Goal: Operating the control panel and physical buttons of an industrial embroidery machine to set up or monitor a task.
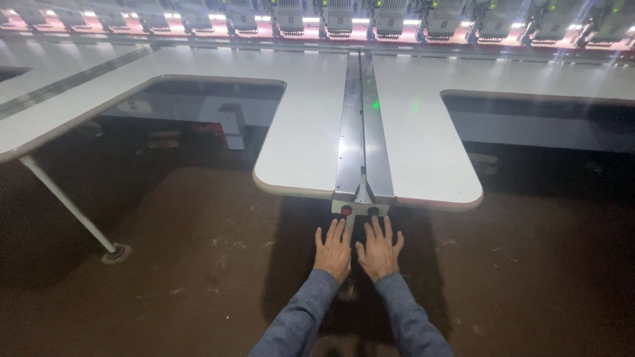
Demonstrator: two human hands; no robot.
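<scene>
Nearest the camera, two grey-blue sleeves [311, 317] reach forward, ending in the left hand [334, 251] and the right hand [380, 250], side by side and nearly touching. Both are flat with fingers spread, each grip apart and holding nothing; their fingertips come just below a small control panel [360, 209] on the near edge of the surface.

That panel carries a red button [346, 210] above the left hand and a dark button [374, 211] above the right. Such buttons likely need only a light fingertip press (they look fixed and rigid, not things to lift or grasp), and the panel itself seems bolted in place.

From the panel a long, shiny metal rail [361, 125] runs away toward the far side, stiff and smooth, probably slippery to the touch. It splits a white surface [297, 145] with rounded corners, which juts out between two dark cut-outs at left and right. A slanted metal leg [66, 201] props the surface at the left, standing on the brown floor [198, 251]. Along the far edge runs a row of machine heads [331, 20] under bright lights.
</scene>
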